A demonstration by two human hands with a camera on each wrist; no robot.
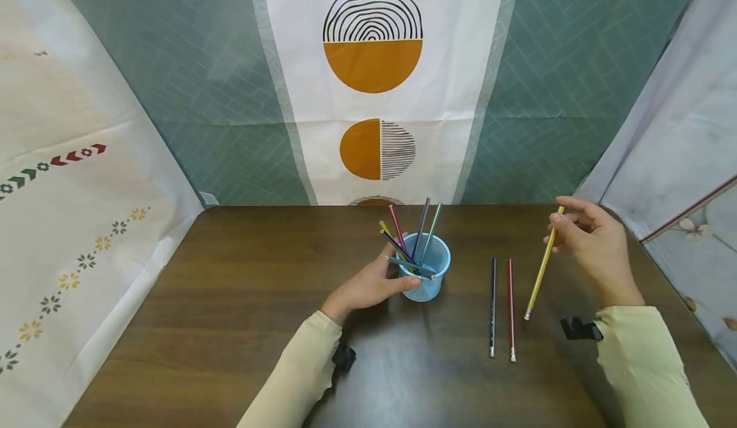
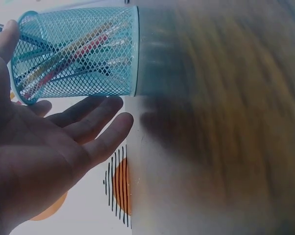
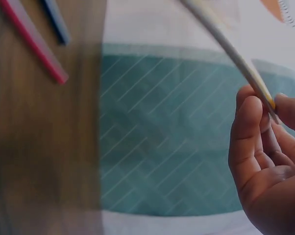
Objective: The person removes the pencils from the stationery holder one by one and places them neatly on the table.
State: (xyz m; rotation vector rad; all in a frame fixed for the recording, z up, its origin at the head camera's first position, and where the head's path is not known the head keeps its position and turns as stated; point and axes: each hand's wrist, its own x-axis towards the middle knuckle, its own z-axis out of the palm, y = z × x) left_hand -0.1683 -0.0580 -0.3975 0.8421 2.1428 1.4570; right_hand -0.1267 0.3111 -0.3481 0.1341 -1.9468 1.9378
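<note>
A light-blue mesh pencil cup [image 1: 423, 290] stands upright on the table with several coloured pencils leaning in it. My left hand [image 1: 368, 286] holds it from the left, thumb at the near side by the rim and fingers round the far side. In the left wrist view the cup's mesh wall [image 2: 79, 54] shows pencils through it. My right hand [image 1: 595, 242] pinches a yellow pencil [image 1: 541, 277] by its upper end, between thumb and fingers. That pencil slants down, its eraser end lowest. To its left lie a red pencil [image 1: 510, 306] and a dark blue pencil [image 1: 492, 306].
The brown wooden table [image 1: 247, 287] runs back to a green and white patterned cloth [image 1: 230, 95]. Printed white cloths hang on the left [image 1: 75, 223] and on the right [image 1: 679, 134].
</note>
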